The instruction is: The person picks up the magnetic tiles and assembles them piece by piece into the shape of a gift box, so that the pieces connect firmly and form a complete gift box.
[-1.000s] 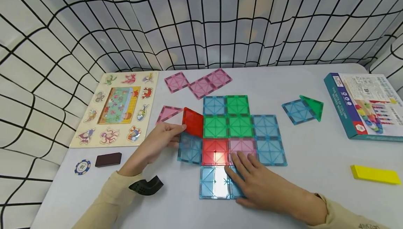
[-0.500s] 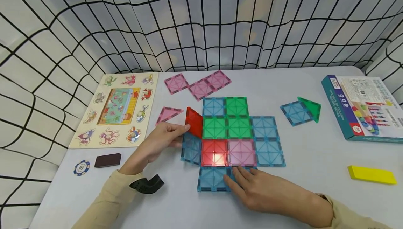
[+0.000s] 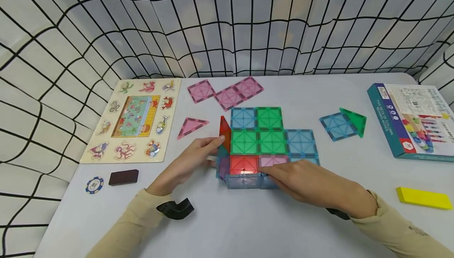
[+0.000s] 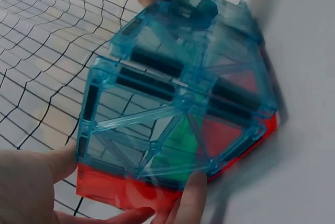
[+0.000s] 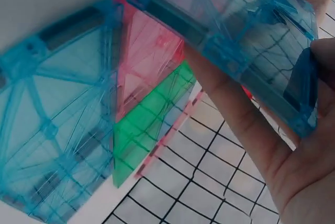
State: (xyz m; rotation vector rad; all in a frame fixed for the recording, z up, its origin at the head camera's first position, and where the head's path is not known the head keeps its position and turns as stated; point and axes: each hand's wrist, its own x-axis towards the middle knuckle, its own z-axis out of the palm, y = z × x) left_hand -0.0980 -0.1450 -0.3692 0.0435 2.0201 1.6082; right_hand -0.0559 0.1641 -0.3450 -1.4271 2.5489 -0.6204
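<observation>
Clear magnetic tiles form a flat sheet mid-table, with green tiles [image 3: 244, 142], a red tile [image 3: 244, 165] and blue tiles [image 3: 301, 141]. At its left edge, a red square tile [image 3: 224, 131] and a blue square tile [image 4: 141, 124] stand up. My left hand [image 3: 189, 163] pinches these at the seam between them, thumb inside and fingers outside. Along the near edge, two joined blue tiles [image 3: 242, 181] stand steeply. My right hand [image 3: 308, 179] grips the right one [image 5: 261, 30] between thumb and fingers; in the head view that hand partly covers a pink tile [image 3: 273, 160].
Pink square tiles [image 3: 230, 97] and a pink triangle [image 3: 191, 126] lie behind and left. A blue tile [image 3: 337, 126] with a green triangle [image 3: 356, 122] lies right. Around are a puzzle board [image 3: 127, 120], box [image 3: 418, 120], yellow block [image 3: 423, 198], dark block [image 3: 123, 177] and poker chip [image 3: 94, 185].
The two near blue tiles have swung up from flat, raised by my right hand. My left hand has moved right, tilting the red and blue side tiles from leaning outward to nearly upright.
</observation>
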